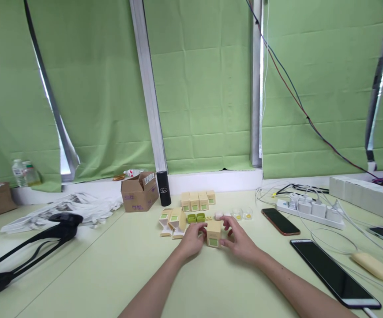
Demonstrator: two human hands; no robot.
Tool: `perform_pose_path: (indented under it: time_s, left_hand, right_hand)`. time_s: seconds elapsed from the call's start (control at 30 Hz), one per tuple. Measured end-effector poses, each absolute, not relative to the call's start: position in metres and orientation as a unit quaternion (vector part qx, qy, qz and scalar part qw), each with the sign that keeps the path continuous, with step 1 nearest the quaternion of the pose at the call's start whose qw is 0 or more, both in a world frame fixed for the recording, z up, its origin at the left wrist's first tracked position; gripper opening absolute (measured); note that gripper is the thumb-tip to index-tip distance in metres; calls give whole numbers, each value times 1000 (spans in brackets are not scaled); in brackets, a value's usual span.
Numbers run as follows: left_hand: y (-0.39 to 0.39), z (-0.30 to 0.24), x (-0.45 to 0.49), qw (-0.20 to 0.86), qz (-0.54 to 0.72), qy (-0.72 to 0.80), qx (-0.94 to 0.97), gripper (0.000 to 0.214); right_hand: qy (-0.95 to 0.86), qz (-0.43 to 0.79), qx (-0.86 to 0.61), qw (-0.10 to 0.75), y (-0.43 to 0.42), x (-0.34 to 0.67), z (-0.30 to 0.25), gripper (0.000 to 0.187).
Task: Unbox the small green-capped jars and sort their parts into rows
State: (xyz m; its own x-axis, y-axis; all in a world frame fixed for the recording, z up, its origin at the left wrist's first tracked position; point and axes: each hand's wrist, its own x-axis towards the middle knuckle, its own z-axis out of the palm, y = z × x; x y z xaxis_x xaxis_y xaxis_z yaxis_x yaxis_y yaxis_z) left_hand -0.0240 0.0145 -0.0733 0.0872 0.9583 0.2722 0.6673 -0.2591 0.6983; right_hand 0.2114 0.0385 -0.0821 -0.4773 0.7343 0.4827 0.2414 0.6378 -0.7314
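A small cream carton with a green label (213, 233) stands upright on the pale green table (118, 265). My left hand (193, 239) grips its left side and my right hand (238, 238) grips its right side, fingers curled round it. Just behind lie several unfolded cartons (172, 219), two green caps (196, 217) and small clear pieces (242, 214). A row of closed cartons (198, 200) stands further back.
A brown cardboard box (139, 192) and a black cylinder (163, 188) stand at the back. Two phones (280, 221) (333, 273), a power strip with chargers (310, 209) and cables lie on the right. A black strap device (29, 247) and white bags (69, 207) are at left.
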Motion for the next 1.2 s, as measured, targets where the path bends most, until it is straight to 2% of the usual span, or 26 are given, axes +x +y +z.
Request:
perform_pose_path:
  time_s: [0.23,0.43,0.57,0.87,1.07,1.2]
  left_hand:
    - [-3,-67,-17,177,359,574,715,46]
    - [-10,-62,-15,179,359,576,712,41]
    - [-12,-60,-14,161,361,578,714,31]
    - [-16,-57,-9,144,369,596,699,5]
    - [-20,-50,-4,143,373,614,681,16]
    - [-22,-49,0,143,373,624,671,46]
  right_hand:
    - [-804,295,-319,406,41,211,-84,53]
    - [-800,287,-336,406,46,214,-85,48]
    - [-793,296,-352,398,54,213,-90,43]
    - [-768,306,-336,452,56,210,-90,29]
    - [-759,328,-340,449,50,209,-83,29]
    - [-751,339,-347,447,50,209,-83,29]
